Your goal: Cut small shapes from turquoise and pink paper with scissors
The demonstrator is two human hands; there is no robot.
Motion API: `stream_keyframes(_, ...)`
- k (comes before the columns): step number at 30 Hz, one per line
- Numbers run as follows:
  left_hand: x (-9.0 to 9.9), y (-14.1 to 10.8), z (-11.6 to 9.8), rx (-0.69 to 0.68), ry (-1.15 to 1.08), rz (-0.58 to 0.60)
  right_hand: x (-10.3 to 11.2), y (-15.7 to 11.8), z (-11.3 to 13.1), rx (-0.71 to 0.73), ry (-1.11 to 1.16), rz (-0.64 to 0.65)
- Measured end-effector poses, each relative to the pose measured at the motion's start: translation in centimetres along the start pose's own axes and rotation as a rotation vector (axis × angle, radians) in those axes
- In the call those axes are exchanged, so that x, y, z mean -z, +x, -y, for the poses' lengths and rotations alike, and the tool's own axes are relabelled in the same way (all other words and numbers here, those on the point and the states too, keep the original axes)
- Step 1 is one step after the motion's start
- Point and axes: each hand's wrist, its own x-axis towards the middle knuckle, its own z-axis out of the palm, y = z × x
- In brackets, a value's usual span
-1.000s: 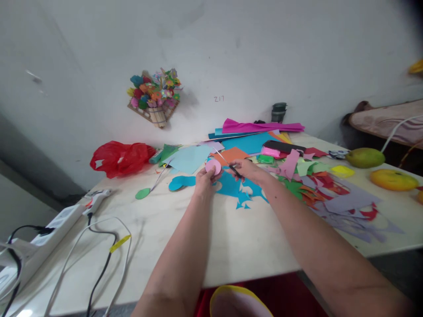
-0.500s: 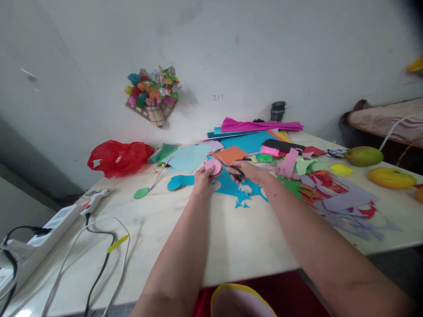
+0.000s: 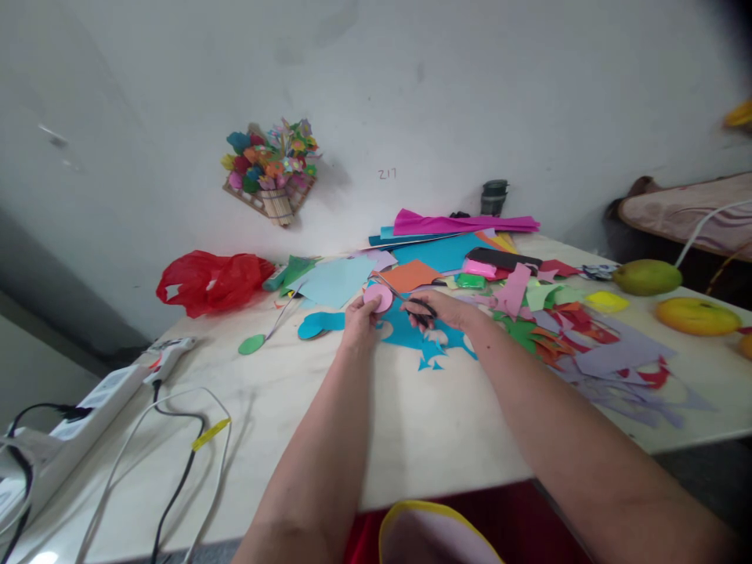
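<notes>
My left hand (image 3: 361,319) pinches a round pink paper disc (image 3: 379,297) near the middle of the table. Just right of it, my right hand (image 3: 435,308) is closed on black-handled scissors (image 3: 421,312), whose blades point up and left toward the disc. Blue paper with round cut-outs (image 3: 405,330) lies under and beside the hands, with small blue scraps in front of it. Left of my left hand are blue rounded pieces (image 3: 317,323), and farther left a green disc (image 3: 251,345).
A red plastic bag (image 3: 215,282) sits at the back left, a power strip (image 3: 99,399) and cables at the left edge. Coloured scraps (image 3: 611,345) and mangoes (image 3: 696,316) lie to the right. Paper sheets (image 3: 440,252) lie at the back.
The scissor handles look slightly more spread, and my right hand has shifted a little. The pink disc stays almost in place in my left hand.
</notes>
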Motion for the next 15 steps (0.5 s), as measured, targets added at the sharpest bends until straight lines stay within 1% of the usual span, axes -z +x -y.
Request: stream_keyframes(15, 0.37, 0.26, 0.12, 0.036, 0.034, 0.014, -0.03, -0.12, 0.11, -0.005, 0.006, 0.005)
